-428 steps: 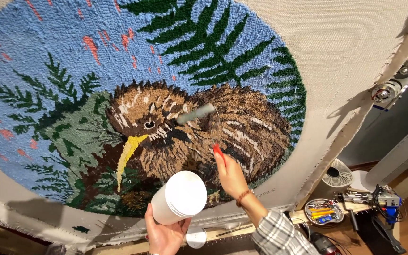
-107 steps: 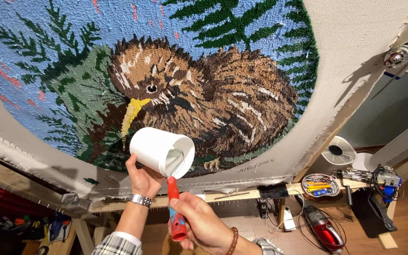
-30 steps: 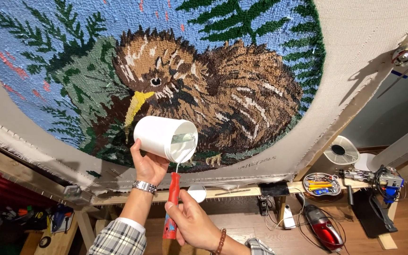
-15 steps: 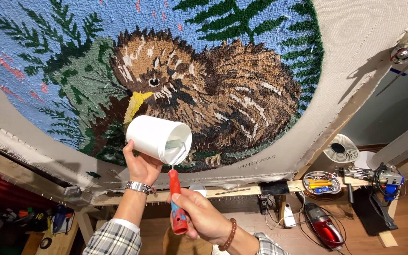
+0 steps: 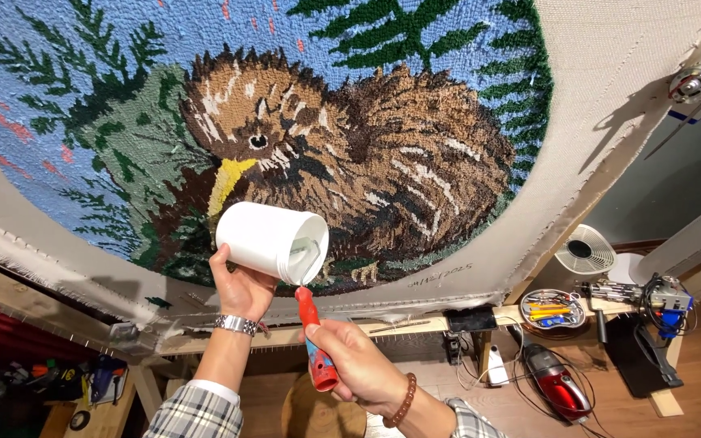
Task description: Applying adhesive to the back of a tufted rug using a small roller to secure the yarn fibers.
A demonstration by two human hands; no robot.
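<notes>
While raised before the tufted bird rug (image 5: 350,154), left hand (image 5: 241,284) wrapped around a white tub (image 5: 269,242), tilted, mouth toward the right; right hand (image 5: 359,369) closed on a red-handled brush (image 5: 316,341), its tip at the tub's mouth; tub just below the bird's yellow beak (image 5: 229,180); red vacuum (image 5: 557,388) on floor.

From my feed, a tufted rug (image 5: 302,122) with a brown bird, ferns and blue ground fills ten to two o'clock, stretched on a wooden frame (image 5: 58,300). At four o'clock I see wood flooring (image 5: 691,422), a red vacuum (image 5: 557,389), a round white fan (image 5: 584,251) and a tool tray (image 5: 552,307). Grey wall (image 5: 683,170) at three o'clock.
</notes>
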